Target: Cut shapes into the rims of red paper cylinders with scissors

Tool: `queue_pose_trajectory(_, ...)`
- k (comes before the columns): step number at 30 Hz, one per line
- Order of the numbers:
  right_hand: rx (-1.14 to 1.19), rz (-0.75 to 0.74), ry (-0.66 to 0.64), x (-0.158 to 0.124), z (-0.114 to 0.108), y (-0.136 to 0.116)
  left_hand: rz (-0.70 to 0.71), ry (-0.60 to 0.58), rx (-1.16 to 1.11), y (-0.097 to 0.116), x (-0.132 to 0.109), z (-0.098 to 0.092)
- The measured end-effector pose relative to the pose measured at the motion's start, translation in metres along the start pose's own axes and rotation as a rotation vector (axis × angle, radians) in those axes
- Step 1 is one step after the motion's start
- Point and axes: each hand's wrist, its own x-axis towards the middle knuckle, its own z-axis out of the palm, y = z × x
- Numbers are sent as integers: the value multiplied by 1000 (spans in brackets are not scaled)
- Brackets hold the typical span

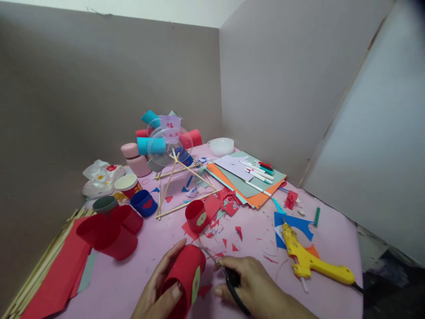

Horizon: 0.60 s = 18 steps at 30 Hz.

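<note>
My left hand [162,283] is closed around a red paper tube [186,270], its thumb at the open near end. A pale green flower cutout is stuck on the tube's right side. In my right hand [245,283] is a pair of scissors [229,274] with black handles. The blades point up and left, close to the tube's far end; I cannot tell whether they touch it. Just beyond stands a shorter red paper cup [196,216] with a similar flower. Red and white paper scraps [226,243] lie around it.
At the right lies a yellow glue gun [315,261] on blue paper. Behind stands a stick frame [175,177] carrying blue and red tubes. Coloured sheets with markers [259,173] lie back right. Red cups [116,239], a pink flask [137,161] and sticks [36,270] occupy the left.
</note>
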Motion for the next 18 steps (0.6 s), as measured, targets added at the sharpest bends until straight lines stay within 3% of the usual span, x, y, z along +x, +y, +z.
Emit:
queue_pose_trajectory(4, 0, 2, 45, 0, -3, -3, 13, 12, 13, 0, 3, 2)
queue_pose_trajectory(7, 275, 20, 0, 2, -3, -1, 35, 19, 23, 0, 5, 2)
queue_pose_trajectory(10, 490, -29, 169, 2, -4, 1, 54, 48, 22, -1, 7, 1)
queue_pose_trajectory(12, 479, -75, 272, 1, -5, 1, 61, 74, 16, -2, 8, 1)
queue_pose_trajectory(13, 446, -87, 256, 0, -6, 1, 69, 82, 13, -2, 8, 0)
queue_pose_trajectory(18, 170, -82, -55, -4, -4, -4, 123, 78, -7, -1, 5, 0)
